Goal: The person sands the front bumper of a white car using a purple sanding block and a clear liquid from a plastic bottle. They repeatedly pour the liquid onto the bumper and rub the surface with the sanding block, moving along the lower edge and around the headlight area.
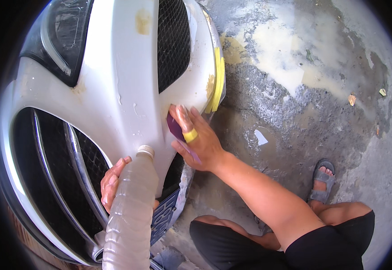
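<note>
My left hand (112, 182) is wrapped round a ribbed clear plastic bottle (130, 209) with a white cap (146, 151); most of the palm is hidden behind it. The bottle rises from the bottom of the view, in front of the grille. On the white front bumper (138, 84) of a car, my right hand (199, 141) presses a purple sheet of sandpaper (175, 128), flat under wet fingers. Yellow tape (190, 135) circles one of those fingers. Water droplets and runs show on the paint near both hands.
A black mesh intake (174, 40), a headlight (64, 37) and the chrome-barred grille (71, 168) surround the work spot. Yellow masking tape (218, 81) and tan filler patches (143, 22) mark the bumper. A licence plate (165, 216) sits below. Milky water (277, 50) wets the concrete floor.
</note>
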A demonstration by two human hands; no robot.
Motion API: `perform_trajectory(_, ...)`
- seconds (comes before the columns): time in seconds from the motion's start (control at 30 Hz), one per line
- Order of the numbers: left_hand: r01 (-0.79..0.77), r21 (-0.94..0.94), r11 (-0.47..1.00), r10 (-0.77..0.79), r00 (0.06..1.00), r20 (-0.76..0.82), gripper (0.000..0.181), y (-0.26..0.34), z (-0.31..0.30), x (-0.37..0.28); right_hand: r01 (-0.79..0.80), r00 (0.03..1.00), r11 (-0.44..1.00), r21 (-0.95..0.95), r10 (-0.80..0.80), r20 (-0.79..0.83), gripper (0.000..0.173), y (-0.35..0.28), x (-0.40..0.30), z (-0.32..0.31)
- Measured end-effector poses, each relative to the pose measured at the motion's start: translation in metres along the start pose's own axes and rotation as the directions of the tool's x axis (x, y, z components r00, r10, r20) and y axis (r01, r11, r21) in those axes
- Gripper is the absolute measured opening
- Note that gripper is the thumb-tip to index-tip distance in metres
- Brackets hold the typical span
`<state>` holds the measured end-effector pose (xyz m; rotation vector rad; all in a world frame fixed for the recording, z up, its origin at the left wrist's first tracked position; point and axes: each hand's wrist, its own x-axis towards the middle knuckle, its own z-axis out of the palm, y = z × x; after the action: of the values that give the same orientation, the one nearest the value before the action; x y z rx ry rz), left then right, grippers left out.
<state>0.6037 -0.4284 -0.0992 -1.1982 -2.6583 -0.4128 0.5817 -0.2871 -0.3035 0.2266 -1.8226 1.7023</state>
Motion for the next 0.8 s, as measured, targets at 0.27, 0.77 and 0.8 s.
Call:
perform_trajectory(0.27, -0.058, 0.005, 0.998, 0.058, 0.996, -0.065, 0.097, -0.003, 0.003, -0.002, -0.071, 0.997, 0.989, 0.129, 0.067, 0.029, 0.082, -0.053, -0.041, 0.023)
perform_trajectory(0.77, 0.057, 0.058, 0.997, -0.058, 0.998, 0.009, 0.095, 0.008, -0.008, 0.0, -0.164, 0.977, 0.972, 0.169, 0.184, -0.11, 0.068, -0.043, 0.017, 0.033)
perform_trajectory(0.8, 0.074, 0.061, 0.995, -0.075, 0.997, 0.023, 0.095, 0.01, -0.011, 0.002, -0.167, 0.975, 0.971, 0.17, 0.188, -0.121, 0.069, -0.046, 0.015, 0.034)
